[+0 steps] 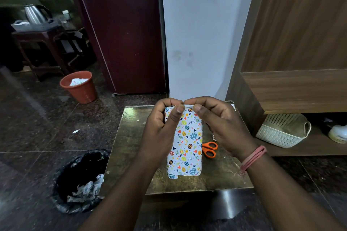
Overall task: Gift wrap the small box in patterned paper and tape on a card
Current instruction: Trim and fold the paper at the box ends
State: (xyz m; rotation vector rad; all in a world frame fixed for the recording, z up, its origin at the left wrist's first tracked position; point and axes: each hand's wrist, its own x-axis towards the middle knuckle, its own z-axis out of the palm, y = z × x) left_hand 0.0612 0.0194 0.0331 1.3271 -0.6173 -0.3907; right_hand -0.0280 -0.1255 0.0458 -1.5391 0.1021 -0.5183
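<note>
While the wrapped box [185,142] lies on the worktop [131,137] beside the orange scissors [210,149], the left hand [161,127] and right hand [223,125] each hold a pinching grip on its far-end paper (no card visible); I'd crease that flap flat before taping.

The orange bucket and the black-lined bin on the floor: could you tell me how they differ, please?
The orange bucket stands far off by the maroon door; the black-lined bin sits right beside the small table. The bucket's plastic is bare, while the bin has a black bag. The bucket holds white waste; the bin holds crumpled paper scraps. Both are open-topped and standing on the dark floor.
</note>
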